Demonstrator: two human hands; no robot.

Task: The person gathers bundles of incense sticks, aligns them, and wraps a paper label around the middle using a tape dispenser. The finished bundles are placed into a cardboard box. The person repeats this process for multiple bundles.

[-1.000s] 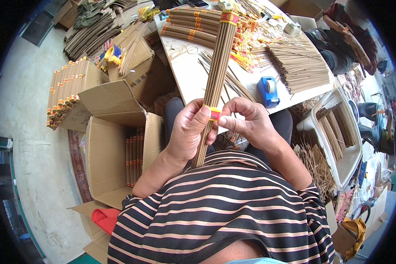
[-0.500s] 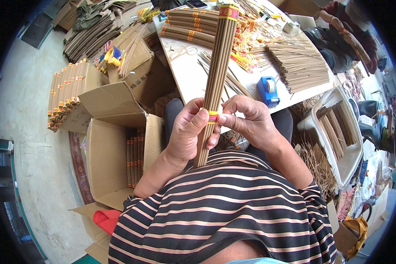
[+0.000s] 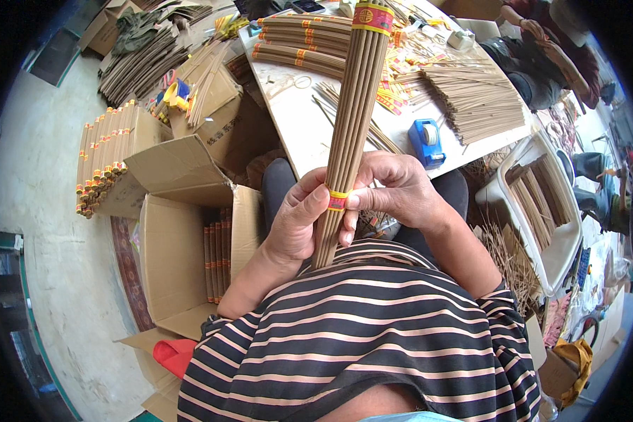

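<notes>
Incense-stick bundle (image 3: 355,105): was held aslant at the near side of the white table (image 3: 302,133) | Left hand (image 3: 295,218): curled around its lower part | Right hand (image 3: 395,188): thumb and finger pinched the lower paper band (image 3: 337,201) | Judged risk: slackened pinch could have loosened the band, splaying sticks.

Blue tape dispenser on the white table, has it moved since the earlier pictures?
No. The blue tape dispenser keeps its place at the near edge of the white table, beside the pile of incense sticks.
</notes>
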